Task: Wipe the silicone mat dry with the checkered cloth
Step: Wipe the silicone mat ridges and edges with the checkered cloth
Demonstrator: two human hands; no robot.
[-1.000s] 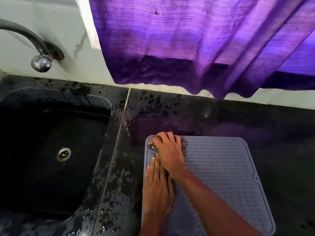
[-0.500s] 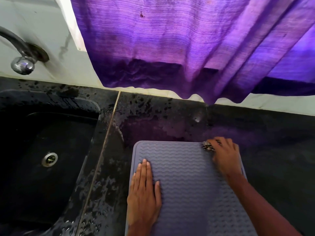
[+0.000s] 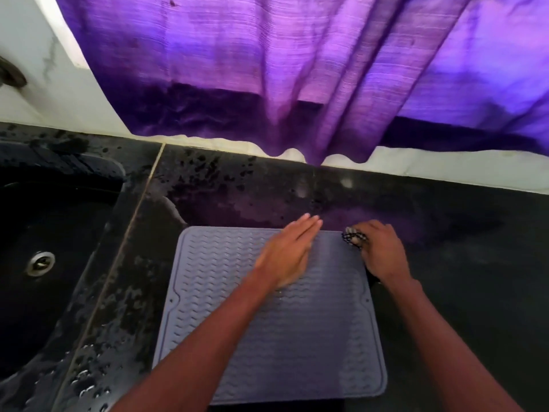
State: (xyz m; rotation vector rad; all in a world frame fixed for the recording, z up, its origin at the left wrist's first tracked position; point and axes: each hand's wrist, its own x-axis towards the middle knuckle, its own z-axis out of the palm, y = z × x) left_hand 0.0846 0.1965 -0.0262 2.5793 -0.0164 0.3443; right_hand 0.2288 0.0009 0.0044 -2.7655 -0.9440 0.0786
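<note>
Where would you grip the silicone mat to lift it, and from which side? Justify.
Probably pinch the silicone mat at its near right corner, from the near side. It lies flat on the counter, so only the thin edge gives purchase; the left hand and the right hand with the checkered cloth occupy the far end.

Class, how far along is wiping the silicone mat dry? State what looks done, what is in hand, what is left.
Done: unclear; the silicone mat shows no plain wet patches. In hand: the right hand grips the bunched checkered cloth at its far right corner, the left hand flat beside it. Left: probably the near half.
</note>
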